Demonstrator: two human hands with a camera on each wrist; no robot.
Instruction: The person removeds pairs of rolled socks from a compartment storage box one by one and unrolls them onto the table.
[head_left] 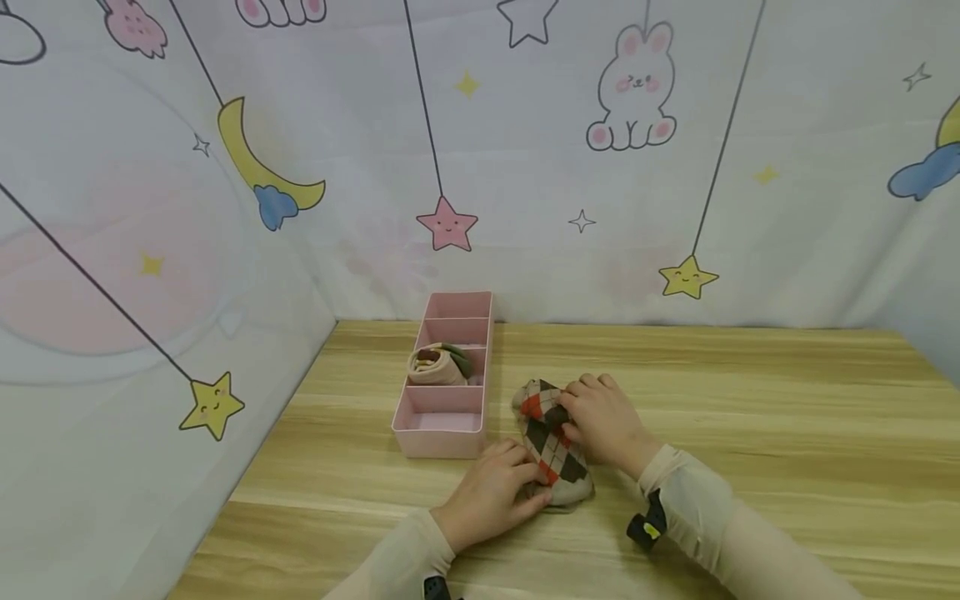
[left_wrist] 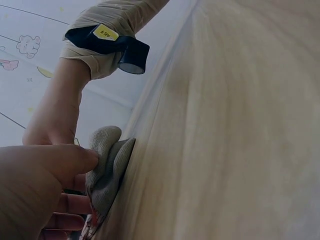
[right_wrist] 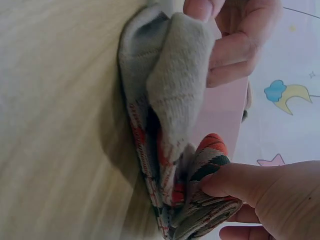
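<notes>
A pair of grey-beige argyle socks [head_left: 555, 454] with red and dark green diamonds lies lengthwise on the table, one sock over the other. My right hand [head_left: 611, 421] pinches the far end, which is folded back over itself; in the right wrist view the thumb presses on this fold [right_wrist: 212, 165]. At the near end, my left hand [head_left: 487, 493] holds the plain grey toes [left_wrist: 107, 165] between thumb and fingers. Both toes show side by side in the left wrist view, close over the wood.
Left of the socks stands a pink box [head_left: 438, 444] split into several compartments in a row. A rolled beige and green sock [head_left: 438, 367] sits in one of its middle compartments. Behind the wooden table [head_left: 750, 467] hangs a white printed cloth [head_left: 525, 275].
</notes>
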